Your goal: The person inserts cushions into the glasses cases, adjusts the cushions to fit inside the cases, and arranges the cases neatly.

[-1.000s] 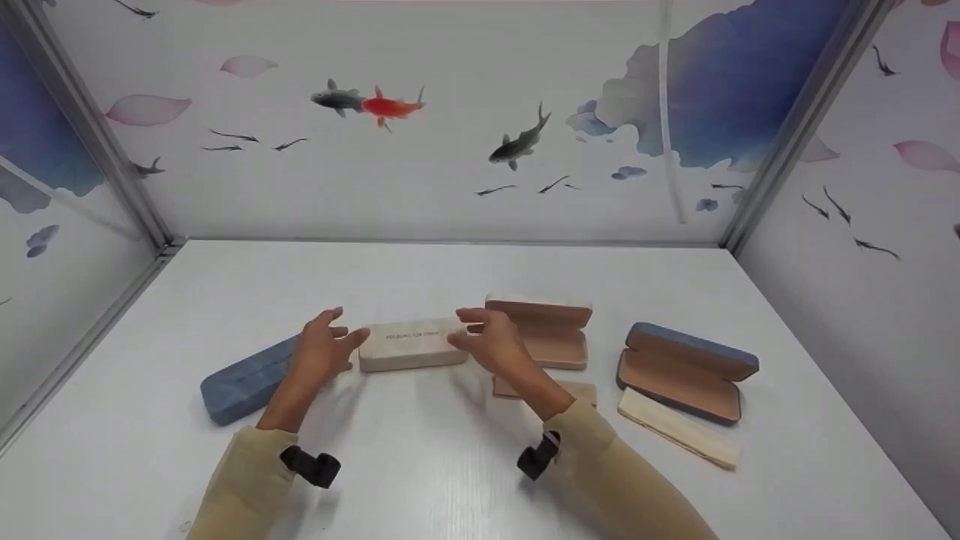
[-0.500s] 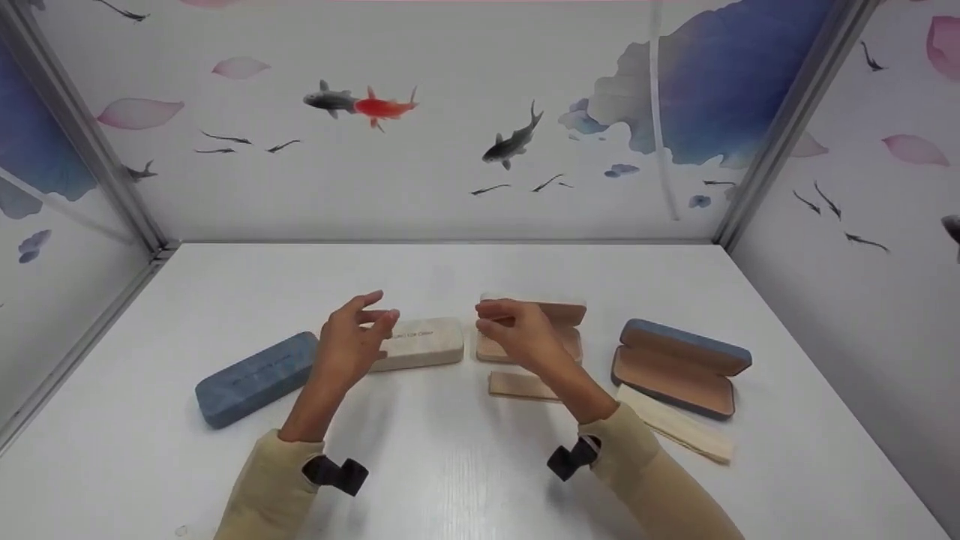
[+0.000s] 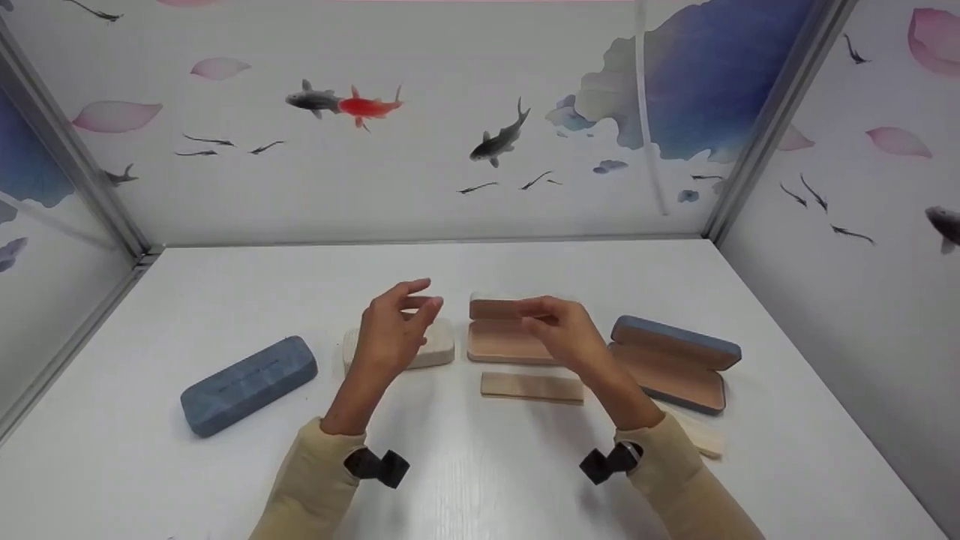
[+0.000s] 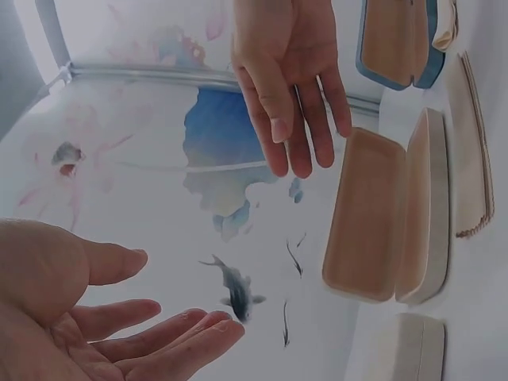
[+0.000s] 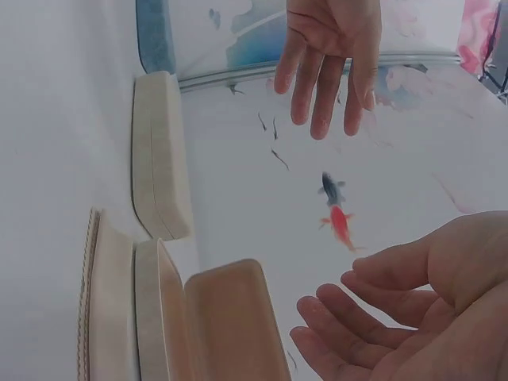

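Observation:
My left hand (image 3: 391, 330) hovers above the closed cream glasses case (image 3: 439, 346), hiding part of it, and holds nothing. Over the open cream glasses case (image 3: 499, 343) hangs my right hand (image 3: 566, 334), with its fingers loosely bent and nothing between them. Both wrist views show the two hands apart in the air, palms inward. In the left wrist view, the open cream case (image 4: 369, 214) shows its tan lining. A folded cleaning cloth (image 3: 532, 388) lies in front of that case.
A closed blue glasses case (image 3: 249, 385) lies slanted at the left. At the right stands an open blue glasses case (image 3: 679, 367), with a pale folded cloth (image 3: 701, 436) before it, partly behind my right forearm. Printed walls (image 3: 420, 187) enclose the white table (image 3: 465, 480).
Both hands have moved right and away from the closed cream case, which lies where it was. The head view has shifted slightly. The cases and cloths stay in place.

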{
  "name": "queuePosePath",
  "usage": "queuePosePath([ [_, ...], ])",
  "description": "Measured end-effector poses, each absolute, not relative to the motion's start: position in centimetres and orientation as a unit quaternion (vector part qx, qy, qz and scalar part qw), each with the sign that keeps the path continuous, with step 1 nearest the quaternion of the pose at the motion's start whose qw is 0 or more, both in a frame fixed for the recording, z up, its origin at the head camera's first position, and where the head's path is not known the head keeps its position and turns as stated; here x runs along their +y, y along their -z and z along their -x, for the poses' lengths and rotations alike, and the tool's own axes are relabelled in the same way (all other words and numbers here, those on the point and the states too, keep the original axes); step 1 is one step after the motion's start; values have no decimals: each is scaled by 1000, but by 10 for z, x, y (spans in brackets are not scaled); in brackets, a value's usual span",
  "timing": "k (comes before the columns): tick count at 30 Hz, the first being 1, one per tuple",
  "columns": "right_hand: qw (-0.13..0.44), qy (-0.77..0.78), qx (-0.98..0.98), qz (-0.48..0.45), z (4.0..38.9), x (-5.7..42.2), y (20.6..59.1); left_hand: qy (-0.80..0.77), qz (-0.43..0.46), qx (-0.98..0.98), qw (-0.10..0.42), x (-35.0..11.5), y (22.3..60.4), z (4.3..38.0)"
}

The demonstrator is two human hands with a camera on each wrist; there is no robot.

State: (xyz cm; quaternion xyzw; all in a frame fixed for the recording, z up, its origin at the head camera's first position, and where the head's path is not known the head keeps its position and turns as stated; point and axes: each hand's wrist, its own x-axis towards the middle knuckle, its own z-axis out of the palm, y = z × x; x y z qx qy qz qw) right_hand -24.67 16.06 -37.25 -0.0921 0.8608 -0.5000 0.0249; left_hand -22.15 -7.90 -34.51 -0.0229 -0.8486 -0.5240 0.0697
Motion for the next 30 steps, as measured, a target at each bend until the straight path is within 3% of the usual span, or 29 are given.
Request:
queuePosePath([
  [14,38,489,870,56,239,197,381,545,43,-837,27,-46,369,229],
  [21,50,470,880,48,241,209,393,525,49,-849,40,-43,384,234],
  [30,88,446,890,25,244,223,403,487,45,-873,-4,-32,408,240],
])
